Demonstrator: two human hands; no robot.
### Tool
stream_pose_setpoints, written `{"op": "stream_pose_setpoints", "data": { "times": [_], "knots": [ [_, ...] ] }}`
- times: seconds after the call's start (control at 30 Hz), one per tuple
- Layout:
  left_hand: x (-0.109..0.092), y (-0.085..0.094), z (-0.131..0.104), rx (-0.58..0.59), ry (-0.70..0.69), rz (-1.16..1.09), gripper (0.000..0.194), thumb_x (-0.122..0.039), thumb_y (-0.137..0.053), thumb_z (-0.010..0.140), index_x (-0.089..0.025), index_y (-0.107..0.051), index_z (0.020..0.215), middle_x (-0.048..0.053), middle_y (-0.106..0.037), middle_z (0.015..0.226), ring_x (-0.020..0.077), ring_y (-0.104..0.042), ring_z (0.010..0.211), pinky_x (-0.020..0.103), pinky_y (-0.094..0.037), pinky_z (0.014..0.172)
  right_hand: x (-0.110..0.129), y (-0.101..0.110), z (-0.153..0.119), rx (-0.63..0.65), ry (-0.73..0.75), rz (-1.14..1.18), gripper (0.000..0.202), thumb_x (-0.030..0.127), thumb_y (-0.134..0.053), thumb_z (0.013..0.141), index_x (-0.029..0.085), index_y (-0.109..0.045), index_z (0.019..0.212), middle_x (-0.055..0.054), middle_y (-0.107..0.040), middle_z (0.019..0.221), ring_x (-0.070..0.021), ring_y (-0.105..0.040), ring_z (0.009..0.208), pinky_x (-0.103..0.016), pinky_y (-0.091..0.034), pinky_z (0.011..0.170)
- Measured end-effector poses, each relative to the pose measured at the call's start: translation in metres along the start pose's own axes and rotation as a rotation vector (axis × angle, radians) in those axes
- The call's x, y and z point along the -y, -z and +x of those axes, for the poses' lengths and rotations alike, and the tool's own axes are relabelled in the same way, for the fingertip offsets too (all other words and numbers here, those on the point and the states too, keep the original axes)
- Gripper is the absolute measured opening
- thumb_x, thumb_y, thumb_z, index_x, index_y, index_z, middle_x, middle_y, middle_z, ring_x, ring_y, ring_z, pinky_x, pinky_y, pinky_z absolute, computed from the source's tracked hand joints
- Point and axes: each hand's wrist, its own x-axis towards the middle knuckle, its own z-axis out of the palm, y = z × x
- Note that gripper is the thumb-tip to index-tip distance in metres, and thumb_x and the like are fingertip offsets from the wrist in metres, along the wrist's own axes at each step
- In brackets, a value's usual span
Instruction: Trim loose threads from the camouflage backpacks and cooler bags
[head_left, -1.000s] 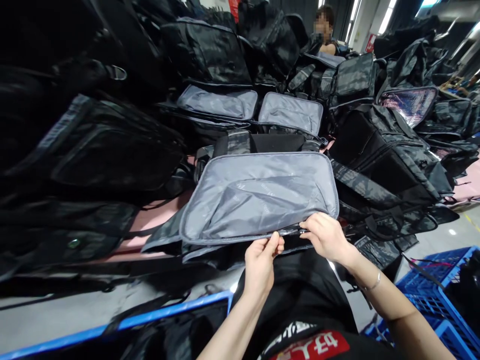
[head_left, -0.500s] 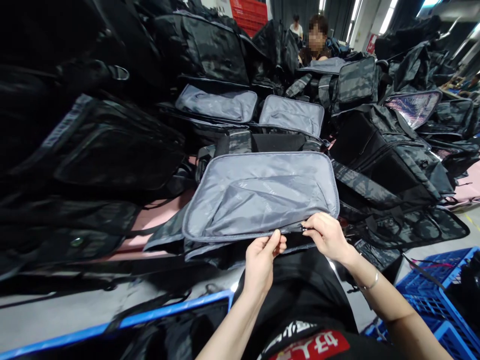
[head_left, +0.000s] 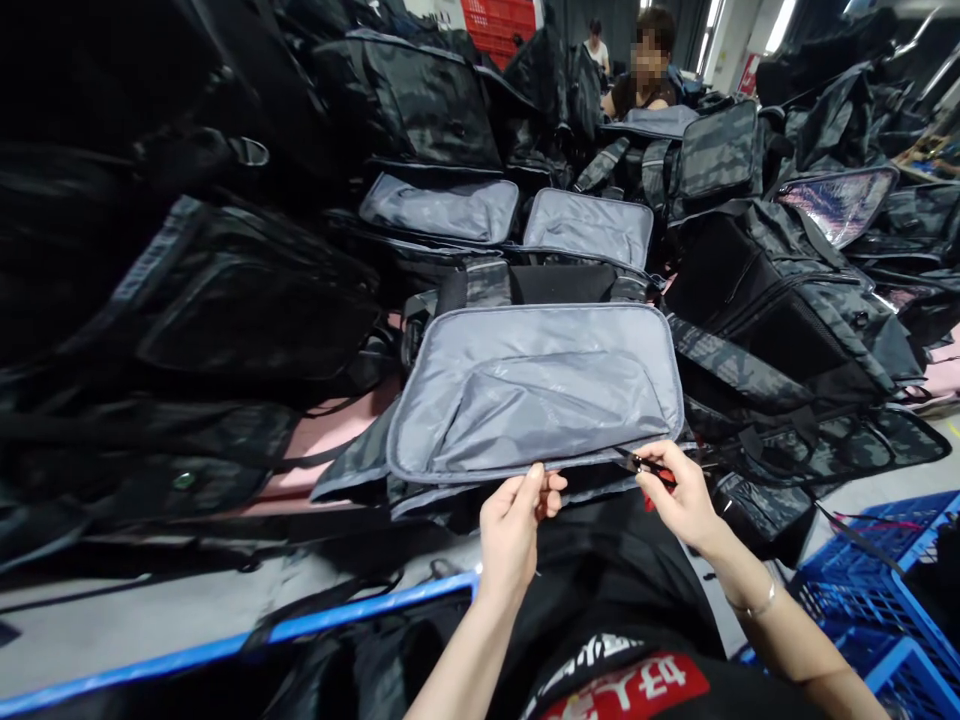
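A dark camouflage backpack lies in front of me with its grey-lined flap (head_left: pixel 540 390) folded open and its lining facing up. My left hand (head_left: pixel 517 515) pinches the flap's near edge, close to the middle. In my right hand (head_left: pixel 679 495) is a small tool with black blades and a bit of red, apparently snips (head_left: pixel 646 466). Their tips point left and touch or hover over the flap's edge, near its right corner. A dark opening shows just under that edge.
Dark bags are piled at the left (head_left: pixel 247 300) and right (head_left: pixel 780 300). Two more grey-lined flaps (head_left: pixel 589 228) lie beyond. Blue crates stand at lower left (head_left: pixel 360 606) and lower right (head_left: pixel 877 590). A person (head_left: pixel 641 95) sits behind the bags, another farther back.
The red and black snips now show in my right hand, which has moved slightly right along the edge. My left hand still pinches the edge. The view has shifted a little.
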Motion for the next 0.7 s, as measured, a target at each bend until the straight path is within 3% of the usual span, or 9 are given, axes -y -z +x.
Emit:
{"op": "stream_pose_setpoints", "data": {
  "times": [0.07,0.2,0.27,0.37,0.53,0.6,0.7],
  "knots": [
    [0.002,0.000,0.001,0.027,-0.026,-0.002,0.030,-0.041,-0.070,0.066,-0.012,-0.062,0.063,0.003,-0.061,0.061,0.0089,-0.045,0.050,0.024,-0.034,0.049,-0.004,-0.004,-0.004,-0.065,-0.048,0.029,0.025,0.028,-0.057,0.080,0.020,-0.053,0.104,-0.003,-0.061,0.090,-0.0149,-0.058,0.080,-0.029,-0.048,0.074],
    [0.004,0.002,0.000,0.035,-0.027,0.037,0.031,-0.043,-0.069,0.066,-0.013,-0.063,0.063,0.003,-0.061,0.062,0.0085,-0.043,0.049,0.024,-0.035,0.049,-0.030,-0.003,0.003,-0.438,-0.278,0.106,0.041,0.034,-0.062,0.076,0.018,-0.050,0.111,0.002,-0.054,0.072,-0.0123,-0.053,0.063,-0.027,-0.046,0.064],
    [0.004,0.007,-0.002,0.068,0.001,0.076,0.033,-0.045,-0.069,0.066,-0.012,-0.065,0.067,0.004,-0.062,0.064,0.0089,-0.045,0.050,0.024,-0.036,0.050,-0.045,0.002,0.008,-0.526,-0.397,0.181,0.041,0.039,-0.062,0.075,0.015,-0.053,0.106,0.001,-0.055,0.070,-0.0129,-0.053,0.063,-0.027,-0.045,0.062],
    [0.001,0.024,-0.004,0.056,0.016,0.157,0.040,-0.047,-0.069,0.065,-0.010,-0.067,0.079,0.006,-0.064,0.066,0.0111,-0.050,0.052,0.024,-0.039,0.050,-0.063,0.008,0.009,-0.405,-0.526,0.318,0.035,0.045,-0.067,0.068,0.015,-0.061,0.084,-0.002,-0.060,0.073,-0.0151,-0.055,0.067,-0.027,-0.045,0.064],
    [-0.017,0.069,0.000,-0.402,-0.263,0.179,0.044,-0.050,-0.069,0.063,-0.017,-0.061,0.090,0.001,-0.065,0.065,0.0126,-0.058,0.056,0.023,-0.046,0.055,-0.078,0.003,-0.004,-0.395,-0.570,0.551,0.035,0.044,-0.074,0.062,0.016,-0.060,0.078,0.001,-0.057,0.066,-0.0115,-0.051,0.057,-0.025,-0.043,0.056],
    [-0.028,0.080,0.002,-0.417,-0.220,0.180,0.054,-0.051,-0.070,0.060,-0.020,-0.056,0.102,-0.002,-0.063,0.059,0.0139,-0.059,0.053,0.024,-0.046,0.052,-0.083,0.000,-0.010,-0.380,-0.559,0.635,0.035,0.044,-0.076,0.060,0.017,-0.057,0.071,0.004,-0.050,0.055,-0.0086,-0.044,0.045,-0.023,-0.039,0.046],
    [-0.044,0.085,0.002,-0.284,-0.024,0.132,0.062,-0.049,-0.076,0.052,-0.022,-0.053,0.103,-0.002,-0.062,0.055,0.0163,-0.056,0.047,0.025,-0.042,0.043,-0.091,0.002,-0.016,-0.338,-0.481,0.645,0.037,0.049,-0.075,0.058,0.019,-0.055,0.065,0.005,-0.047,0.048,-0.0094,-0.044,0.041,-0.025,-0.038,0.043]
  ]
}}
